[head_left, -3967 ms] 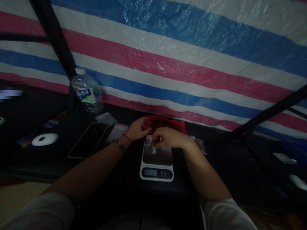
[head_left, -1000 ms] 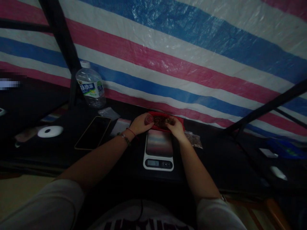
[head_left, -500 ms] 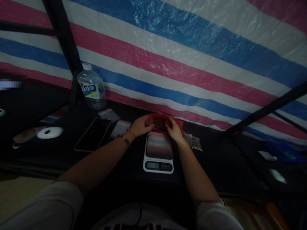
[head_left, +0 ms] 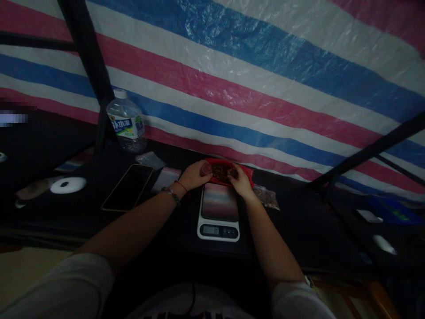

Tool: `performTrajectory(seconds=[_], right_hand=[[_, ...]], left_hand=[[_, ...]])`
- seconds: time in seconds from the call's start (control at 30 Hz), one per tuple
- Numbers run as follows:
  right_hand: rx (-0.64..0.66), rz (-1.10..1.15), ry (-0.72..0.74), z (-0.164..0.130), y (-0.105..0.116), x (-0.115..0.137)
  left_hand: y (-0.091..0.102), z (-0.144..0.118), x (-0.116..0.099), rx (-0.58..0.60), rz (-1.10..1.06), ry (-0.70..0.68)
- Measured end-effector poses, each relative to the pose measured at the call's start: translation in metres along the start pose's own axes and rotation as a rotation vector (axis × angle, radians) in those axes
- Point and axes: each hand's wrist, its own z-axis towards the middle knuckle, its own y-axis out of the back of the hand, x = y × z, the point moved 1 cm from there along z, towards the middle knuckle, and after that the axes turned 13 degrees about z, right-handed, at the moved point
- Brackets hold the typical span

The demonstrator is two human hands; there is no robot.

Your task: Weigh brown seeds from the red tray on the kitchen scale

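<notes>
We work at a dark table under a striped tarp, both hands at one red tray of dark bits just behind one kitchen scale. Our left hand pinches a small clear cup; whether our right hand grips anything, we cannot tell. Left of the scale lie one phone and one water bottle.

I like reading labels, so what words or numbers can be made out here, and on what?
Clear plastic water bottle, blue and green label: printed characters, too blurred to read.
White digital kitchen scale, small display: digits too dim to read.
Dark flat phone: screen blank.
Nothing else carries text.

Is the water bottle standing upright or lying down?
Upright. The water bottle stands on the table with its white cap on top.
</notes>
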Motion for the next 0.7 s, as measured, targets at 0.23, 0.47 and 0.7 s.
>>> performTrajectory(seconds=[0.23, 0.47, 0.7], right_hand=[[0.092, 0.147, -0.017, -0.013, -0.003, 0.037], [0.431, 0.186, -0.019, -0.036, -0.005, 0.075], [0.342, 0.062, 0.111, -0.031, 0.009, 0.088]], left_hand=[[-0.001, 0.000, 0.002, 0.007, -0.031, 0.030], [0.000, 0.000, 0.003, 0.005, -0.035, 0.042], [-0.001, 0.001, 0.003, 0.016, -0.062, 0.043]])
